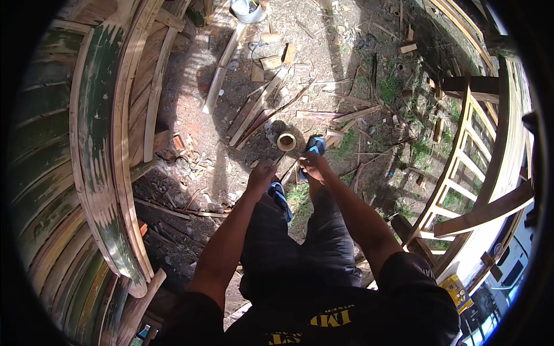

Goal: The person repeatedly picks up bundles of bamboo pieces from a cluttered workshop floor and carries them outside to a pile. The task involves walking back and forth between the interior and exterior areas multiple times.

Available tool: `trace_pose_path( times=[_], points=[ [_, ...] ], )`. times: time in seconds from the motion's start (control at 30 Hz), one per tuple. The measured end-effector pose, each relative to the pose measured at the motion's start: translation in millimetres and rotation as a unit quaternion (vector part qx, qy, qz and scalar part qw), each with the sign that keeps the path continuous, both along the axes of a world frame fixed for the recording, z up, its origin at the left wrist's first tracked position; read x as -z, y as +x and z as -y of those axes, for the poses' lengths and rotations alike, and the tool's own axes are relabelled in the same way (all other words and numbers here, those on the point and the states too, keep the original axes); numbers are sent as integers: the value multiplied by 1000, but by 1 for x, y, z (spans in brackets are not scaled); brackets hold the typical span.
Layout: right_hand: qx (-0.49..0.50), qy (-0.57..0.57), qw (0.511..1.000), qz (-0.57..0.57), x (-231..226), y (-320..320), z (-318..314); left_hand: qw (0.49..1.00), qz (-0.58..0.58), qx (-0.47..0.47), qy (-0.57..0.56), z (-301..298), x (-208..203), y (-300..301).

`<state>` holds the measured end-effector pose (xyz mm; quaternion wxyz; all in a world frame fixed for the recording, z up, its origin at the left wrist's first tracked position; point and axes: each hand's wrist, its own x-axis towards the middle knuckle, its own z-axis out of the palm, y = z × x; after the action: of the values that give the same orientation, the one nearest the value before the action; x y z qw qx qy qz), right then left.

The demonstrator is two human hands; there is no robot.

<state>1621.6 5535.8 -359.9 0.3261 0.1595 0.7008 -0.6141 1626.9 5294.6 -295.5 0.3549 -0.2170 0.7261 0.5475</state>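
My left hand (264,174) is closed in front of my legs, its fingers curled together. A thin, pale sliver juts up beside its fingertips, too small to name. To its right, my right hand (314,166) is also closed, fingertips pointing toward the left hand; a narrow dark strip runs near them, and I cannot tell if it is held. Just beyond both hands stands a round, hollow tan container (286,142), its open mouth facing up. Blue-and-black footwear (279,199) shows on my feet below the hands.
Loose boards (258,106) and wood scraps litter the dirt ground ahead. A metal bucket (248,10) stands at the far side. Curved planking with worn green paint (95,121) rises on the left. A slatted wooden frame (456,173) leans at right, near a yellow bag (456,293).
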Motion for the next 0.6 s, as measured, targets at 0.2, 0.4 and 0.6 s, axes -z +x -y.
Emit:
trace_pose_path(
  times=[0.2,0.4,0.6],
  points=[
    [-143,146,979,-1,177,-91,21,988,-59,47,-135,11,220,-122],
    [-306,281,908,-48,287,-98,60,915,-187,158,-322,17,407,-232],
    [-229,217,943,104,300,-123,41,825,-262,287,-411,23,439,-247]
  ],
)
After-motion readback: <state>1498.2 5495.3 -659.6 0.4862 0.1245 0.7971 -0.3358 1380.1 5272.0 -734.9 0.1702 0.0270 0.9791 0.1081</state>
